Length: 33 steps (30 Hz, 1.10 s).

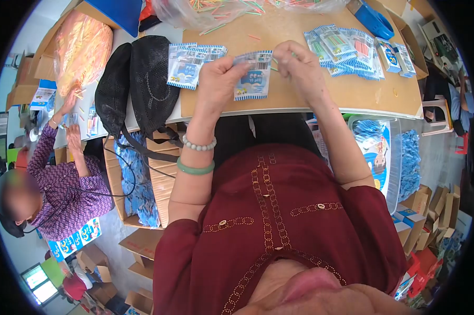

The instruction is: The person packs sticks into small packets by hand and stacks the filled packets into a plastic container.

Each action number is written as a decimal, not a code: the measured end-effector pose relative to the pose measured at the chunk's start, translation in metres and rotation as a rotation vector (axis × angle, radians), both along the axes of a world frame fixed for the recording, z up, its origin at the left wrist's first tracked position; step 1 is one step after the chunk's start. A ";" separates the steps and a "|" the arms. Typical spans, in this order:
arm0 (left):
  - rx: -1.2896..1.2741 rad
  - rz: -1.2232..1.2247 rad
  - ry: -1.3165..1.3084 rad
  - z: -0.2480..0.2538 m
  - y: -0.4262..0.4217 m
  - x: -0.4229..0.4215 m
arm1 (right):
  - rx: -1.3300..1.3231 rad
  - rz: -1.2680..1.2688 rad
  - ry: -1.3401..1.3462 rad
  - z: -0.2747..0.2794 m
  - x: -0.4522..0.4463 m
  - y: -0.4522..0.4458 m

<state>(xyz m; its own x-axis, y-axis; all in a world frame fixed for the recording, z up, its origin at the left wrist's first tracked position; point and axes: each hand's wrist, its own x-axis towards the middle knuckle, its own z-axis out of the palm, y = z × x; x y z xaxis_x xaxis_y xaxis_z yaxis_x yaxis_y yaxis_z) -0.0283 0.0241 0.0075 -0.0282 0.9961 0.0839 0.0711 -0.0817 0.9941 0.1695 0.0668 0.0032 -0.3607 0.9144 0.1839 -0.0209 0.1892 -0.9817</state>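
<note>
My left hand (218, 79) pinches a small clear packet with blue print and striped ends (253, 79) by its left side, thumb on top. Close to the packet's upper right edge is my right hand (300, 65), its fingers curled together and slightly blurred. Whatever those fingers hold, if anything, is hidden. Left of my left hand lie more blue-printed packets (183, 71). On the other side, beyond my right hand, a pile of packets with coloured sticks inside (334, 44) rests on the brown board (210, 102).
Loose coloured sticks spill from a clear bag (189, 16) at the far edge. A black mesh bag (150, 84) lies at left, small blue boxes (394, 55) and a blue tape dispenser (374, 21) at right. Below are a carton (160, 194) and clear bin (394, 157). A co-worker (63, 184) sits left.
</note>
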 end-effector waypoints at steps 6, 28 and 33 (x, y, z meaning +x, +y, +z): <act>-0.009 0.076 -0.215 0.012 -0.009 0.002 | 0.164 -0.034 -0.056 -0.023 -0.005 -0.014; 0.035 0.163 -0.009 0.008 -0.017 0.015 | -0.006 -0.052 0.389 0.025 -0.003 0.002; 0.065 0.093 0.234 0.002 -0.015 0.017 | 0.155 0.058 0.531 0.056 -0.035 -0.011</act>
